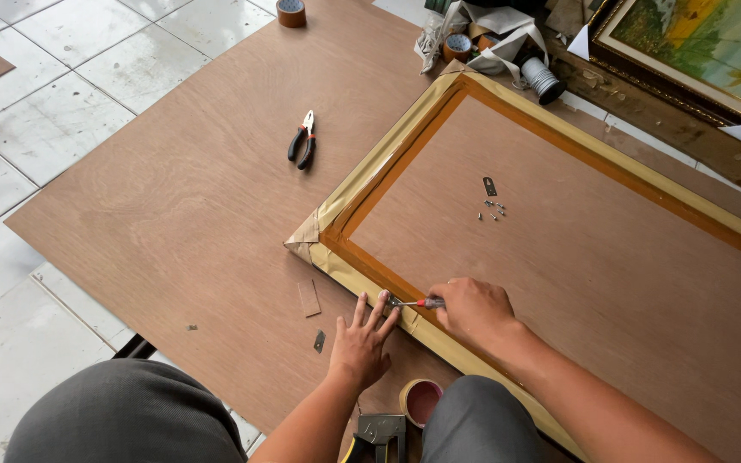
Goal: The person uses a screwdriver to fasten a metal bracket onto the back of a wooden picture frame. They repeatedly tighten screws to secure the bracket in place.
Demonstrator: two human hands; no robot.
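A large picture frame (388,146) lies face down on a plywood sheet (207,197), its edges wrapped in tan paper and brown tape. My right hand (473,310) grips a small red-handled screwdriver (418,303), whose tip touches the frame's near edge. My left hand (362,339) lies flat with fingers spread on the plywood, its fingertips against the frame beside the tip. A small metal hanger plate (490,186) and several screws (492,210) rest on the frame's backing board.
Black-handled pliers (302,140) lie on the plywood at left. A second metal plate (319,341) and a wood scrap (308,297) sit near my left hand. Tape rolls (291,11) (420,401), a staple gun (379,433), a thread spool (541,80) and a framed painting (696,47) surround it.
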